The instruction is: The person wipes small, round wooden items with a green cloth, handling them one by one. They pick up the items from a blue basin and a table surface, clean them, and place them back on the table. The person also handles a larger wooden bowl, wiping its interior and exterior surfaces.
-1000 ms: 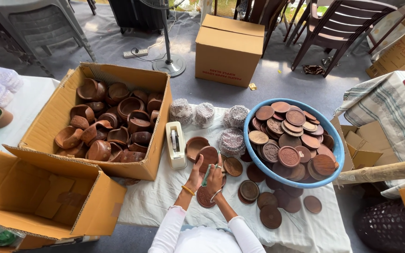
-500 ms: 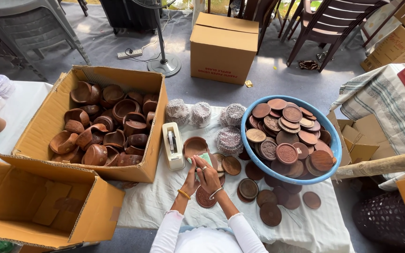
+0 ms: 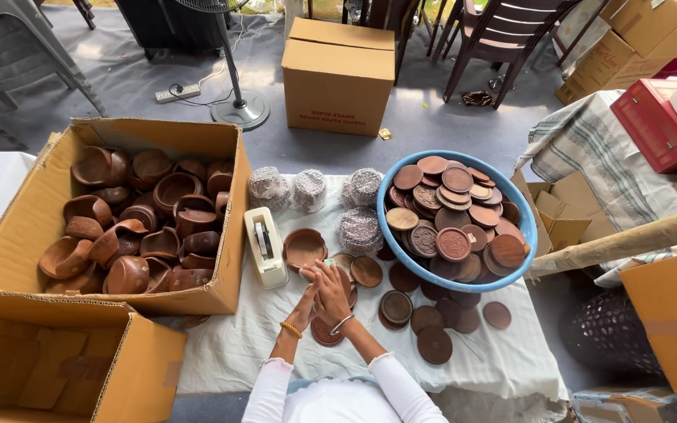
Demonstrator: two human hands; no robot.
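1. Small pale object (image 3: 324, 265), only partly visible and of a kind that cannot be told, sits pinched between the two hands, just right of the round brown clay dish (image 3: 305, 247).
2. Left hand (image 3: 307, 301), with a yellow bangle at the wrist, rises to the object from below; its fingers are closed on the object.
3. Right hand (image 3: 332, 291), with a silver bangle at the wrist, lies against the left hand; its fingers curl narrowly over the same object.
4. White cloth-covered worktop (image 3: 237, 345) carries the clay dish and everything listed below.
5. White tape dispenser (image 3: 265, 246) stands just left of the clay dish.
6. Open cardboard box of brown clay bowls (image 3: 131, 215) stands further left of the clay dish, past the dispenser.
7. Flat round brown clay lids (image 3: 425, 329), loose, lie right of the clay dish and below its level, some overlapping.
8. Blue plastic basin (image 3: 464, 283), heaped with more such lids, stands well right of the clay dish.
9. Wrapped stacks in clear film (image 3: 307, 188) stand in a row beyond the clay dish; a further one lies to its right, beside the basin.
10. Closed cardboard carton (image 3: 338, 74) stands on the floor, far beyond the clay dish.
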